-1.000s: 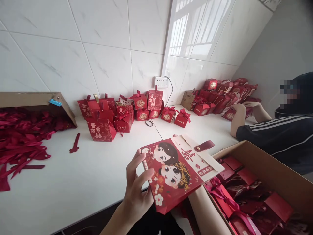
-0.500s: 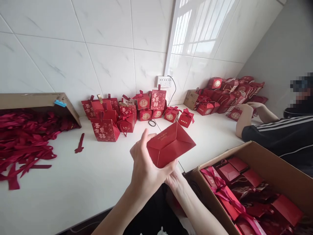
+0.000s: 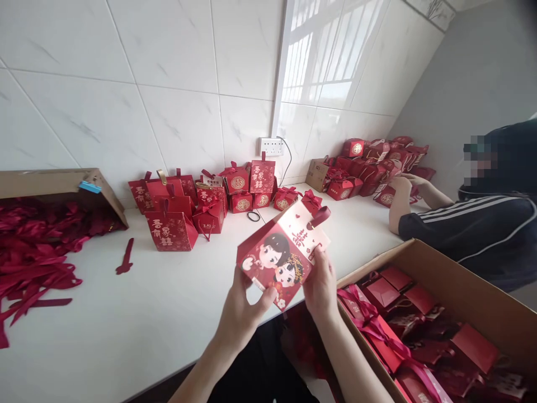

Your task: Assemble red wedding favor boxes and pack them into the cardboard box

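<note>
A red gift box point(image 3: 272, 254) with a cartoon couple on its face and a ribbon loop at its pale top is held tilted above the counter's front edge. My left hand point(image 3: 245, 305) grips its lower left, thumb on the printed face. At the box's right side, my right hand point(image 3: 321, 285) is closed around the edge near the top. Behind it, a red box with white lettering point(image 3: 170, 230) stands upright among several similar boxes. A dark ring-shaped band point(image 3: 253, 216) lies on the counter.
Left, a cardboard box point(image 3: 107, 193) spills red ribbons point(image 3: 46, 263) onto the white counter point(image 3: 126, 336). A loose ribbon piece point(image 3: 126, 257) lies nearby. Right, an open carton point(image 3: 403, 254) holds red boxes. A co-worker point(image 3: 474, 235) sits beyond it, arms near a box pile point(image 3: 377, 165).
The gift box has turned from its underside to its printed couple face, with the ribbon loop now visible. My right hand has come up to its right side. The view has shifted slightly right.
</note>
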The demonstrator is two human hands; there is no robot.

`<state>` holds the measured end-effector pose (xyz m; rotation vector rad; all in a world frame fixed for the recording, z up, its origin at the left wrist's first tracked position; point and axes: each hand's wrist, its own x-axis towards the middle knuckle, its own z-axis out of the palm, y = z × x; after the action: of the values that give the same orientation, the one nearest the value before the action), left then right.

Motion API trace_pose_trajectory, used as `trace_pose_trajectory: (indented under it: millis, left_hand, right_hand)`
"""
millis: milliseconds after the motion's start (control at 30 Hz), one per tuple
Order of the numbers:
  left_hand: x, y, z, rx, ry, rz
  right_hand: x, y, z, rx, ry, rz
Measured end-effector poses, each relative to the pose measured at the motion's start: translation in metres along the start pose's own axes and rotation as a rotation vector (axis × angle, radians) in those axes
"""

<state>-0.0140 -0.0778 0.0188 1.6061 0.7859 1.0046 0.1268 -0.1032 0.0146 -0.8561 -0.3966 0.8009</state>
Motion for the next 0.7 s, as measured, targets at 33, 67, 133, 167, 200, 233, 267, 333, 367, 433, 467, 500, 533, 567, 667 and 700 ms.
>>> trace_pose_trajectory:
  millis: [33,67,133,167,200,233,267,333,367,433,467,500,533,567,667,700]
  left_hand:
    - [-0.005,-0.004,0.003,-0.086,-0.066,-0.053]
    - [-0.01,-0.007,0.006,-0.139,-0.113,-0.087]
    - [-0.022,-0.013,0.015,-0.173,-0.155,-0.126]
    - [-0.027,-0.015,0.02,-0.179,-0.164,-0.142]
    - [-0.032,-0.017,0.024,-0.191,-0.177,-0.158]
    - [-0.037,-0.018,0.027,-0.21,-0.193,-0.171]
    - [-0.04,-0.018,0.03,-0.231,-0.209,-0.18]
    - [-0.045,-0.017,0.033,-0.248,-0.229,-0.178]
    - [-0.046,-0.015,0.033,-0.242,-0.232,-0.176]
    - [-0.048,-0.011,0.032,-0.227,-0.248,-0.179]
    - [-0.048,-0.009,0.032,-0.222,-0.263,-0.185]
    - [-0.049,-0.008,0.031,-0.22,-0.282,-0.192]
    - [-0.05,-0.008,0.031,-0.219,-0.296,-0.194]
    - [-0.052,-0.008,0.031,-0.216,-0.301,-0.189]
    - [-0.056,-0.014,0.03,-0.205,-0.299,-0.135]
    - [-0.056,-0.017,0.03,-0.199,-0.315,-0.108]
  right_hand:
    - [0.001,-0.008,-0.003,-0.043,0.016,-0.062]
    - [0.001,-0.015,-0.005,-0.081,0.015,-0.106]
    - [-0.003,-0.028,-0.009,-0.144,-0.01,-0.156]
    - [-0.006,-0.032,-0.01,-0.176,-0.026,-0.171]
    - [-0.009,-0.037,-0.01,-0.207,-0.039,-0.183]
    - [-0.012,-0.04,-0.01,-0.235,-0.05,-0.186]
    - [-0.016,-0.043,-0.01,-0.253,-0.054,-0.184]
    - [-0.021,-0.049,-0.009,-0.259,-0.048,-0.172]
    - [-0.024,-0.051,-0.008,-0.256,-0.046,-0.167]
    - [-0.027,-0.055,-0.007,-0.251,-0.043,-0.167]
    - [-0.028,-0.057,-0.007,-0.251,-0.044,-0.17]
    - [-0.029,-0.059,-0.007,-0.252,-0.048,-0.173]
    - [-0.03,-0.06,-0.008,-0.253,-0.053,-0.176]
    - [-0.03,-0.062,-0.008,-0.256,-0.056,-0.178]
    - [-0.034,-0.065,-0.009,-0.261,-0.063,-0.189]
    - [-0.035,-0.067,-0.009,-0.251,-0.052,-0.196]
